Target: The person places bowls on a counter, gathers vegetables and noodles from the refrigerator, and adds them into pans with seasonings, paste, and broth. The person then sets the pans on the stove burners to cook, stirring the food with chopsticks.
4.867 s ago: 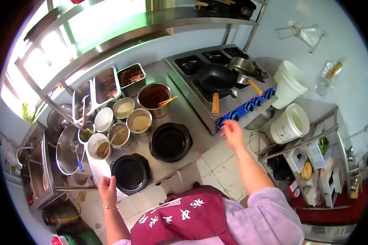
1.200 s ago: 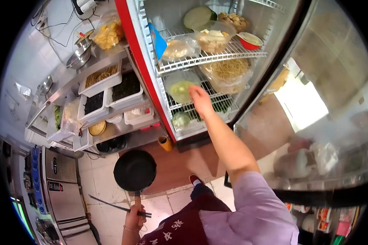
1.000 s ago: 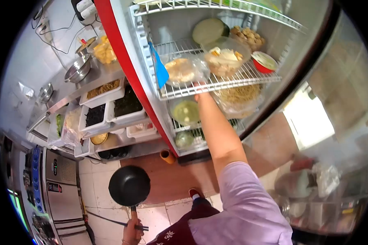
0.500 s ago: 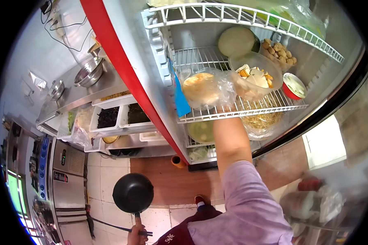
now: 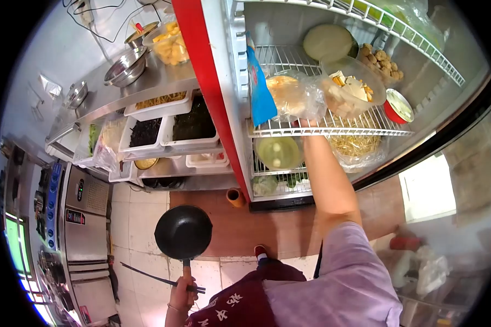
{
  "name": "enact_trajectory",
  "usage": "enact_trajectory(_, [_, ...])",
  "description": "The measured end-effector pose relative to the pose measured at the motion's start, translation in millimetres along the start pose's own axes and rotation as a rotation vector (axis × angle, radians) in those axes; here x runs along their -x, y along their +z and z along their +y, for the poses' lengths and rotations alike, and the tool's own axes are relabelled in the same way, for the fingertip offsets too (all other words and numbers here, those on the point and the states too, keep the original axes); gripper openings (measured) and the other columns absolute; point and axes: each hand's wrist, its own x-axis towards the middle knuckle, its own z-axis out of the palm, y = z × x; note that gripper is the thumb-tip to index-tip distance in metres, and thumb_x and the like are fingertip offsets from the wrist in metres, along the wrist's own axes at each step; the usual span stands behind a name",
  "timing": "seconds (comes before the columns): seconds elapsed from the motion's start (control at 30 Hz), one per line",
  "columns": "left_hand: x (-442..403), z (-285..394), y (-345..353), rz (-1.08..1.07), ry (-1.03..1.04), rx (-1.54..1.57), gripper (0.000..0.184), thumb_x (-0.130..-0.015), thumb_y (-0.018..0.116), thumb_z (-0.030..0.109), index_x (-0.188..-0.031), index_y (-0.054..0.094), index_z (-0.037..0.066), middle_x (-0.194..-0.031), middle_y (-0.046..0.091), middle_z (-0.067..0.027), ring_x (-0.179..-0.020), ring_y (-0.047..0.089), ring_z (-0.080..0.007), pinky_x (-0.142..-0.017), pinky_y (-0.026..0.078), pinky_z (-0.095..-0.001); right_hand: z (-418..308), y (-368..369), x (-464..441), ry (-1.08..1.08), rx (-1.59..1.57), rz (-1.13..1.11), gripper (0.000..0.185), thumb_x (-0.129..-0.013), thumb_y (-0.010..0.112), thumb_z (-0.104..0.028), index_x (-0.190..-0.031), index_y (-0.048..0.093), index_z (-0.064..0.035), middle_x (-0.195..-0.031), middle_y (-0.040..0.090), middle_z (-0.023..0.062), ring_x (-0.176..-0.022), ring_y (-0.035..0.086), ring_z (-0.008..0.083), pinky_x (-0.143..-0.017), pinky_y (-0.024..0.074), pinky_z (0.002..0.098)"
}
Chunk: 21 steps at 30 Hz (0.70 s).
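Clock positions are taken from the centre of the view unless noted. The refrigerator (image 5: 207, 76) stands open at 1 o'clock, giving access to its shelves. A steel rack (image 5: 158, 82) stands at 10 o'clock. Inside the refrigerator, the middle wire shelf (image 5: 365, 132) partly screens the right hand. The black pan (image 5: 183, 232) is between 7 and 8 o'clock, over the floor, apparently held out low to keep it clear of the reach. Beneath the shelf, a bag of yellowish strands (image 5: 360, 143) lies at 4 o'clock from the right hand, a pale-green bowl (image 5: 277, 154) at 7 to 8. The right hand (image 5: 311, 123) is just behind the front rail; its grip cannot be told. The left hand (image 5: 184, 292) is closed round the pan's handle and dark chopsticks (image 5: 153, 275) together, presumably to free the other.
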Motion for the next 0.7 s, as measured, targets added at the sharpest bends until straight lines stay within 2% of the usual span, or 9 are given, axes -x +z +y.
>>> enact_trajectory(0.2, [-5.7, 0.1, -7.6, -0.053, 0.006, -0.014, 0.024, -0.081, 0.054, 0.028, -0.081, 0.047, 0.006, -0.062, 0.046, -0.0045, -0.042, 0.041, -0.0124, -0.038, 0.036, -0.0250, 2.6, -34.2, 59.5, 0.085, 0.239, -0.099, 0.023, -0.090, 0.049, -0.026, -0.102, 0.052, -0.0069, -0.088, 0.062, 0.0095, -0.063, 0.059, 0.0153, -0.051, 0.0467, 0.0282])
enact_trajectory(0.27, [-6.8, 0.6, -9.9, -0.069, -0.001, -0.003, 0.022, -0.081, 0.054, 0.026, -0.082, 0.047, 0.005, -0.062, 0.046, -0.0042, -0.043, 0.042, -0.0122, -0.038, 0.037, -0.0252, -10.7, -37.9, 79.0, 0.040, 0.195, -0.166, 0.025, -0.092, 0.045, -0.030, -0.097, 0.053, -0.0074, -0.079, 0.063, 0.0099, -0.053, 0.057, 0.0143, -0.045, 0.0444, 0.0235])
enact_trajectory(0.37, [-6.8, -1.4, -15.9, -0.109, 0.009, -0.026, 0.022, -0.083, 0.052, 0.025, -0.086, 0.048, 0.004, -0.062, 0.046, -0.0042, -0.043, 0.042, -0.0116, -0.038, 0.037, -0.0244, -16.9, -46.6, 95.2, 0.165, 0.340, -0.117, 0.033, -0.093, 0.040, -0.034, -0.090, 0.055, -0.0043, -0.074, 0.064, 0.0116, -0.056, 0.059, 0.0143, -0.047, 0.0449, 0.0227])
enact_trajectory(0.47, [-7.1, -4.3, -21.6, -0.132, 0.020, -0.041, 0.022, -0.084, 0.051, 0.024, -0.088, 0.047, 0.003, -0.062, 0.047, -0.0042, -0.044, 0.043, -0.0116, -0.038, 0.037, -0.0242, -21.1, -60.5, 113.9, 0.194, 0.336, -0.092, 0.023, -0.087, 0.045, -0.018, -0.084, 0.055, 0.0023, -0.072, 0.064, 0.0152, -0.057, 0.061, 0.0170, -0.047, 0.0461, 0.0255])
enact_trajectory(0.53, [-3.7, -4.9, -20.4, -0.110, 0.015, -0.107, 0.022, -0.084, 0.048, 0.027, -0.087, 0.047, 0.005, -0.061, 0.044, -0.0021, -0.043, 0.040, -0.0107, -0.037, 0.034, -0.0233, -26.9, -64.9, 129.8, 0.211, 0.344, -0.087, 0.021, -0.085, 0.046, -0.016, -0.083, 0.054, 0.0031, -0.072, 0.064, 0.0156, -0.057, 0.061, 0.0173, -0.047, 0.0463, 0.0258])
enact_trajectory(0.57, [-1.9, -4.1, -22.8, -0.141, -0.001, -0.062, 0.020, -0.083, 0.051, 0.022, -0.088, 0.046, 0.003, -0.062, 0.047, -0.0037, -0.045, 0.044, -0.0112, -0.038, 0.037, -0.0244, -28.6, -66.3, 137.6, 0.230, 0.347, -0.083, 0.020, -0.082, 0.047, -0.015, -0.083, 0.054, 0.0039, -0.073, 0.064, 0.0159, -0.057, 0.061, 0.0177, -0.047, 0.0466, 0.0262])
enact_trajectory(0.7, [-1.1, -9.4, -34.8, -0.213, 0.004, -0.061, 0.020, -0.083, 0.050, 0.022, -0.089, 0.046, 0.003, -0.062, 0.047, -0.0036, -0.045, 0.044, -0.0112, -0.038, 0.037, -0.0243, -27.6, -75.5, 159.0, 0.248, 0.351, -0.088, 0.019, -0.080, 0.048, -0.016, -0.080, 0.053, 0.0023, -0.072, 0.064, 0.0166, -0.057, 0.061, 0.0180, -0.048, 0.0468, 0.0264])
